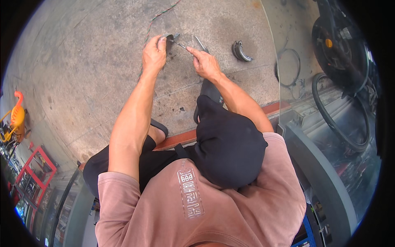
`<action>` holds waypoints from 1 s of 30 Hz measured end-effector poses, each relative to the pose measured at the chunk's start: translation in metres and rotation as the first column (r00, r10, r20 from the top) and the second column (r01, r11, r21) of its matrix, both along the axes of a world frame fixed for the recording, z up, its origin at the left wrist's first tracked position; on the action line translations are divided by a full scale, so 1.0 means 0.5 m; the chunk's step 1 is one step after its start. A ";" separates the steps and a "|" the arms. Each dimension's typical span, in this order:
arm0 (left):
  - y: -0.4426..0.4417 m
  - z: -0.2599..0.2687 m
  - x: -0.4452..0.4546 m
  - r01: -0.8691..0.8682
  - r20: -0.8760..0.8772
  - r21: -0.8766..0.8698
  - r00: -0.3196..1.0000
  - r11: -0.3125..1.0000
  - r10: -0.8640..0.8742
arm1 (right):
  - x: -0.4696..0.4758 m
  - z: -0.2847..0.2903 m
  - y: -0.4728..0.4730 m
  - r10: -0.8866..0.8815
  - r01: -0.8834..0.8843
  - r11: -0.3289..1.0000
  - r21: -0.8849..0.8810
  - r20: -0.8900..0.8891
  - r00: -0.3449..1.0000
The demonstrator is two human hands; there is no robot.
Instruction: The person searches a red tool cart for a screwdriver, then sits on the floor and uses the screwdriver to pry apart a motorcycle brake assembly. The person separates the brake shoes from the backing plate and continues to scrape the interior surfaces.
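Note:
In my left hand (154,56) is a dark curved part (169,42), which looks like a brake shoe; my fingers cover some of it. My right hand (206,64) grips a thin metal tool (180,45), its index finger stretched along it. The tool's far end meets the inner side of the curved part; its exact kind is hard to tell. Just beyond my right hand, a metal rod with a dark end (201,43), possibly a screwdriver, lies partly hidden on the floor. Farther right rests a curved drum brake shoe set (241,51).
A twisted red-and-green wire (150,26) crosses the stone floor (92,61). Beyond a glass pane (275,40) on the right are a wheel (334,52) and a black tyre or tube (331,123). An orange-yellow bird figure (18,114) and a red metal frame (38,163) stand left.

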State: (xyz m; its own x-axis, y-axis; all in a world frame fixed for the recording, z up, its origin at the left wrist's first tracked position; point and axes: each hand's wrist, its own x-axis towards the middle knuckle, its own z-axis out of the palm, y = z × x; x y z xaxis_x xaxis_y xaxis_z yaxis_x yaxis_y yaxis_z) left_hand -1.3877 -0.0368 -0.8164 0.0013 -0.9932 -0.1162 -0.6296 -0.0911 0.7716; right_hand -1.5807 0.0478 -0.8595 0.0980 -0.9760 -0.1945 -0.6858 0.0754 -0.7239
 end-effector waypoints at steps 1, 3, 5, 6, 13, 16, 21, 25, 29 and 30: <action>0.002 -0.003 0.000 0.008 0.020 -0.011 1.000 1.000 -0.008 | 0.001 -0.001 0.001 -0.001 0.001 1.000 0.006 -0.019 1.000; -0.006 -0.007 0.002 0.011 0.029 -0.046 1.000 0.999 -0.010 | 0.003 -0.003 -0.002 0.070 -0.071 0.995 -0.074 -0.012 0.997; -0.003 -0.010 0.004 0.001 0.017 -0.036 1.000 0.999 -0.001 | 0.006 -0.003 -0.001 0.063 -0.064 0.996 -0.067 -0.013 0.998; -0.002 -0.012 0.004 0.014 0.006 -0.047 1.000 0.999 -0.014 | 0.005 -0.001 0.000 -0.039 0.040 0.998 -0.054 0.013 0.999; 0.003 -0.013 0.015 -0.002 0.003 -0.030 1.000 1.000 0.002 | 0.019 0.017 0.013 0.135 -0.136 0.990 0.032 0.033 0.990; 0.005 -0.018 0.021 0.003 -0.024 -0.043 1.000 0.999 -0.004 | 0.029 0.015 0.018 0.015 -0.014 1.000 -0.018 0.061 0.998; 0.030 -0.012 0.045 -0.015 -0.094 -0.043 0.996 0.999 0.011 | 0.037 0.008 0.029 0.126 -0.137 0.986 0.094 0.118 0.985; 0.039 -0.015 0.042 0.004 -0.134 -0.067 0.991 0.998 -0.013 | 0.038 0.007 0.034 0.130 -0.149 0.976 0.156 0.128 0.983; 0.034 -0.022 0.043 0.033 -0.121 -0.092 0.992 0.995 -0.044 | 0.039 0.011 0.031 -0.027 0.021 0.999 0.035 0.167 0.986; 0.034 -0.024 0.044 0.038 -0.122 -0.094 0.991 0.995 -0.049 | 0.039 0.013 0.033 0.036 -0.051 0.995 0.090 0.163 0.986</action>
